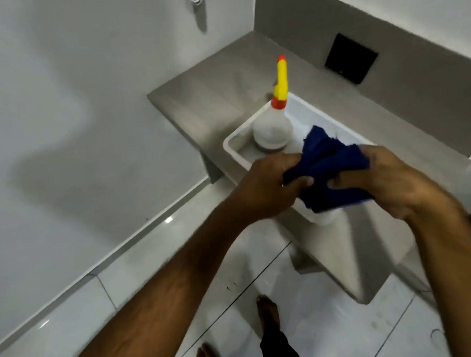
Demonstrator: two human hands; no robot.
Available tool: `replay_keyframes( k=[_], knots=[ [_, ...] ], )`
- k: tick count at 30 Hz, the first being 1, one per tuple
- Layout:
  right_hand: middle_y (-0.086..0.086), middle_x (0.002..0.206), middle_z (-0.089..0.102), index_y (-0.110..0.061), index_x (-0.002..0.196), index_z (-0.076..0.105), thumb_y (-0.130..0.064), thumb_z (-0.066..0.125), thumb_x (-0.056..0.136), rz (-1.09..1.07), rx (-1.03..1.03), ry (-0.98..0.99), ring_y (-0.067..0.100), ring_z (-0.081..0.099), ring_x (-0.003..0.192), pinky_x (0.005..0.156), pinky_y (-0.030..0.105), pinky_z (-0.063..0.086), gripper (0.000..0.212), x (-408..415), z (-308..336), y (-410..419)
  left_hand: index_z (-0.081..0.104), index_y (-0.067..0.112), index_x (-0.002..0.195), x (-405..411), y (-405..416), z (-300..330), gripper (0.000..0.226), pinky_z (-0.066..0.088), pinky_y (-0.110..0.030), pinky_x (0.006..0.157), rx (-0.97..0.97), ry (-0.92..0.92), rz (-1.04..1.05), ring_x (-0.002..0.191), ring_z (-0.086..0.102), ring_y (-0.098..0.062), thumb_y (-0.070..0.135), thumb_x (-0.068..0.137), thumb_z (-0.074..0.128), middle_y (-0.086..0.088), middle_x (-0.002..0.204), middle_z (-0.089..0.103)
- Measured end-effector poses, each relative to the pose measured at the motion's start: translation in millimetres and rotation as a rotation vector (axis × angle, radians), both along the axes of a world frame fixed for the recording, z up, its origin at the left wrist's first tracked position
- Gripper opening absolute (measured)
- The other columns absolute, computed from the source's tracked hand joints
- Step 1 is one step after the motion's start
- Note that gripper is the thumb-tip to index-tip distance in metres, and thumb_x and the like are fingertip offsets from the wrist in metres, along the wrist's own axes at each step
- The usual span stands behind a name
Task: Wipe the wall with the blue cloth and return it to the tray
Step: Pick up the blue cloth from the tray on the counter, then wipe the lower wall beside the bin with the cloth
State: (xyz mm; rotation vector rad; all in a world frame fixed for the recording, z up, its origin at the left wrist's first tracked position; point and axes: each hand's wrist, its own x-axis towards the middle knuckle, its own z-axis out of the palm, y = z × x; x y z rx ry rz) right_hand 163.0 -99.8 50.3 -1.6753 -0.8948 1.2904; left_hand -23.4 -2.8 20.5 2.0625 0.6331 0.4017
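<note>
The dark blue cloth (330, 168) is bunched between both hands, just above the near end of the white tray (233, 146). My left hand (269, 188) grips the cloth's left side. My right hand (398, 179) grips its right side from above. The tray stands on a grey ledge (207, 90) and its near part is hidden behind the cloth and hands. The pale grey wall (68, 107) fills the left of the view.
A white spray bottle (273, 127) with a yellow and orange nozzle stands in the tray's far end. A black square panel (351, 58) is set in the grey wall behind the ledge. Bare feet (267, 309) stand on the glossy white floor tiles below.
</note>
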Motion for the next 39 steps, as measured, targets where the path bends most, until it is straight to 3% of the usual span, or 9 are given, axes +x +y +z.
replay_keyframes(
  k=[4,8,11,16,21,24,30,36,39],
  knots=[
    [0.016,0.101,0.074,-0.009,0.113,0.062,-0.012,0.082,0.072,0.144,-0.061,0.239,0.030,0.072,0.090,0.069,0.032,0.061,0.046,-90.8,-16.1,-34.3,0.063,0.023,0.100,-91.1,-30.5,-29.5,0.012,0.051,-0.016,0.072,-0.117,-0.011,-0.031,0.083,0.060,-0.005,0.022,0.088,0.062,0.006,0.090,0.063],
    [0.005,0.105,0.076,-0.026,0.116,0.062,0.008,0.065,0.084,-0.027,-0.263,0.198,0.024,0.071,0.099,0.078,0.035,0.059,0.047,-185.3,-127.6,-47.3,0.049,0.012,0.138,-173.2,-59.5,-140.8,0.056,0.050,-0.037,0.098,-0.196,0.232,0.143,0.112,0.057,-0.015,0.038,0.090,0.063,-0.008,0.126,0.062],
    [0.005,0.114,0.069,-0.025,0.124,0.056,0.016,0.052,0.084,-0.041,-0.413,0.060,0.025,0.063,0.108,0.097,0.045,0.051,0.058,-233.3,-245.6,-51.7,0.022,0.014,0.153,-236.9,-80.9,-259.1,0.076,0.030,-0.037,0.118,-0.288,0.520,0.359,0.142,0.035,-0.021,0.050,0.093,0.051,-0.005,0.156,0.036],
    [0.007,0.119,0.063,-0.023,0.129,0.051,0.006,0.054,0.084,-0.056,-0.631,-0.198,0.026,0.059,0.106,0.086,0.036,0.047,0.054,-264.0,-481.5,-64.0,0.018,0.006,0.152,-325.8,-116.2,-489.5,0.067,0.019,-0.037,0.120,-0.252,0.926,0.333,0.146,0.027,-0.029,0.035,0.098,0.044,-0.016,0.159,0.030],
    [0.013,0.117,0.068,-0.017,0.130,0.052,-0.007,0.063,0.088,0.022,-0.626,-0.490,0.035,0.063,0.107,0.091,0.045,0.053,0.044,-251.3,-697.0,-66.2,0.015,-0.006,0.150,-349.0,-121.2,-691.7,0.090,0.020,-0.051,0.120,-0.166,1.031,0.309,0.148,0.013,-0.043,0.039,0.088,0.062,-0.030,0.159,0.017],
    [0.015,0.122,0.064,-0.014,0.132,0.049,-0.002,0.060,0.087,0.047,-0.555,-0.698,0.035,0.061,0.111,0.084,0.033,0.047,0.048,-230.8,-787.5,-51.0,0.011,-0.005,0.149,-344.9,-111.3,-777.6,0.104,0.022,-0.058,0.116,-0.109,1.020,0.327,0.147,0.007,-0.048,0.039,0.079,0.074,-0.032,0.158,0.011],
    [0.025,0.159,0.010,-0.019,0.153,0.017,-0.009,0.052,0.085,0.162,-0.472,-0.966,0.045,0.019,0.144,0.116,0.057,0.023,0.077,-215.8,-887.4,-7.5,-0.011,0.010,0.151,-338.7,-80.1,-869.4,0.134,0.011,-0.068,0.116,-0.242,1.016,0.344,0.145,-0.016,-0.051,0.043,0.065,0.086,-0.026,0.159,-0.020],
    [0.033,0.158,0.013,-0.013,0.152,0.025,-0.044,0.042,0.095,0.641,-0.292,-1.049,0.057,0.010,0.143,0.113,0.069,0.017,0.067,-291.2,-916.5,-92.7,-0.016,0.015,0.151,-348.0,-84.5,-887.3,0.145,0.012,-0.072,0.112,-0.221,0.995,0.337,0.143,-0.020,-0.053,0.051,0.056,0.087,-0.024,0.158,-0.025],
    [0.036,0.156,0.016,-0.014,0.151,0.028,-0.035,0.051,0.092,0.750,-0.258,-1.101,0.060,0.019,0.138,0.106,0.070,0.030,0.066,-253.8,-917.9,-77.0,-0.018,0.016,0.150,-349.3,-83.6,-886.5,0.145,0.013,-0.071,0.112,-0.221,1.002,0.345,0.143,-0.020,-0.052,0.051,0.056,0.087,-0.023,0.159,-0.025]
  ],
)
